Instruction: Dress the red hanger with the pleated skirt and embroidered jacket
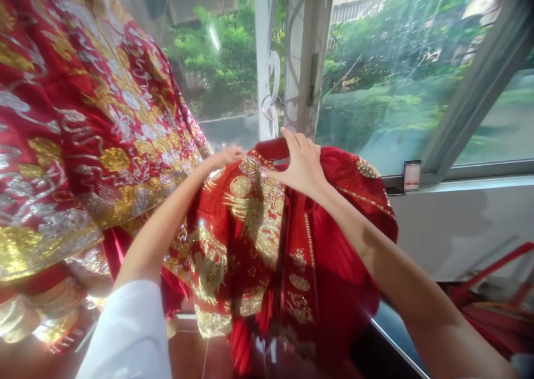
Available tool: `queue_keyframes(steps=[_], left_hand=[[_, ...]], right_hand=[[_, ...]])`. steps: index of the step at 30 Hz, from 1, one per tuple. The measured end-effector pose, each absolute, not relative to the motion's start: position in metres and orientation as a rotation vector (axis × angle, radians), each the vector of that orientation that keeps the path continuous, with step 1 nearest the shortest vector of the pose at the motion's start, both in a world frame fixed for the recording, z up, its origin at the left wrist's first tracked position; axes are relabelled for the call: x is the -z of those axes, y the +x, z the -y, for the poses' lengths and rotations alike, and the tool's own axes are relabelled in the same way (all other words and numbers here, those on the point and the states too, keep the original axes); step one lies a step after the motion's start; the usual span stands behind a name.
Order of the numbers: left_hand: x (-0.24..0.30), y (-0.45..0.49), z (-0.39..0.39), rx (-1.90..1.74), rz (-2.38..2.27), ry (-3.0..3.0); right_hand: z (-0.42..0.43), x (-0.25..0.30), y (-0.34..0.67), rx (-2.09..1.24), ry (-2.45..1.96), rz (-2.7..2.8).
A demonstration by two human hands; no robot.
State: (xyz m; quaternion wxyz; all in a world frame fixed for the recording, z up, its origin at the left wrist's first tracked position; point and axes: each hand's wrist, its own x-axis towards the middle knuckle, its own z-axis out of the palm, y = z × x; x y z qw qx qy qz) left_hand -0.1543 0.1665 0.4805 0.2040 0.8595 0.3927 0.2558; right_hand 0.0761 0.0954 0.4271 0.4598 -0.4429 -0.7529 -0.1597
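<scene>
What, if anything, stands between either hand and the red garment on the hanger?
Nothing visible does. The left hand is at one shoulder of the red garment, and the right hand is at its collar, thumb and fingers spread. The larger embroidered garment is at the picture's left, not in between.

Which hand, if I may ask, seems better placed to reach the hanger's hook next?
Probably the right hand: its spread fingers are nearer the hook, while the left hand is farther off, at one shoulder of the red garment.
</scene>
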Motion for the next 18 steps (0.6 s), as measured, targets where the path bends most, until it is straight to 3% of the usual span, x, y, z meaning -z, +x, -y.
queue_keyframes(steps=[4,8,18], left_hand=[[-0.497,-0.165,-0.128,-0.842,-1.321,2.354],[-0.496,-0.151,-0.099,-0.713,-1.321,2.426],[-0.5,-0.138,-0.116,-0.624,-1.049,1.989]], right_hand=[[-0.09,-0.426,0.068,0.362,-1.112,1.816],[-0.091,-0.44,0.084,0.247,-1.062,1.841],[-0.147,-0.506,0.137,-0.721,-1.202,2.388]])
